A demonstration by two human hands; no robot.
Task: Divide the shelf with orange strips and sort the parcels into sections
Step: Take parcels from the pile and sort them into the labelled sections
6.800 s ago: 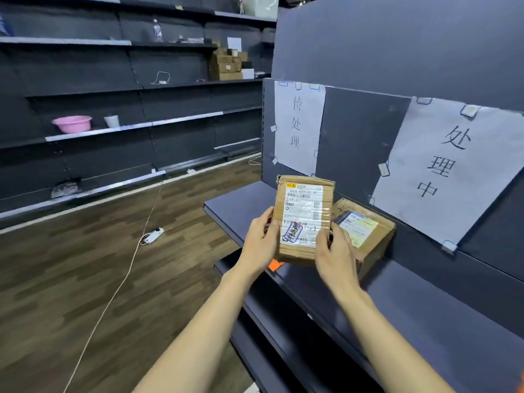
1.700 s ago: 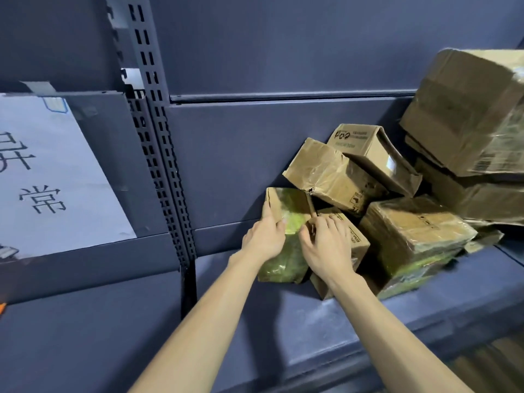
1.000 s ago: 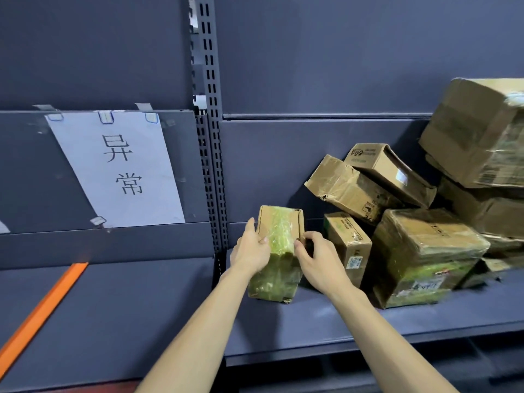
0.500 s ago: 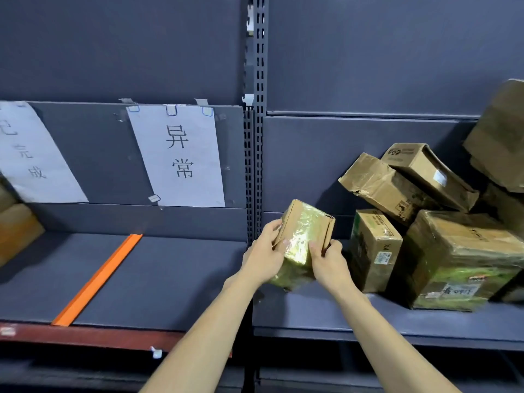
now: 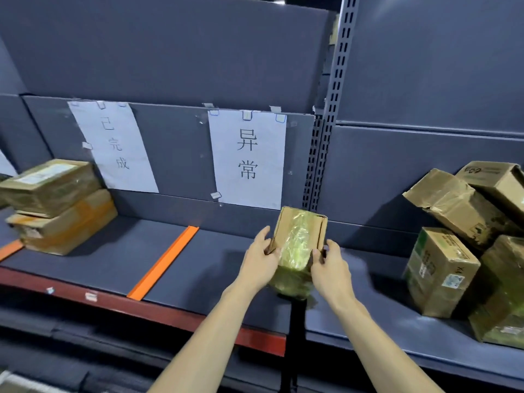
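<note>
In the head view, both hands grasp a small parcel (image 5: 297,245) held upright above the shelf (image 5: 215,268), below the right sign (image 5: 248,158): the left hand (image 5: 259,262) grips its left edge, the right hand (image 5: 330,269) its right. It looks light and fairly stiff, though its glossy tape wrap may be slippery, so holding opposite cardboard edges seems best. Compared with 0.5 s ago, the parcel has moved left, away from the pile (image 5: 465,245) and nearer the strip (image 5: 163,263), and 2 stacked boxes (image 5: 56,205) now show fully.
</note>
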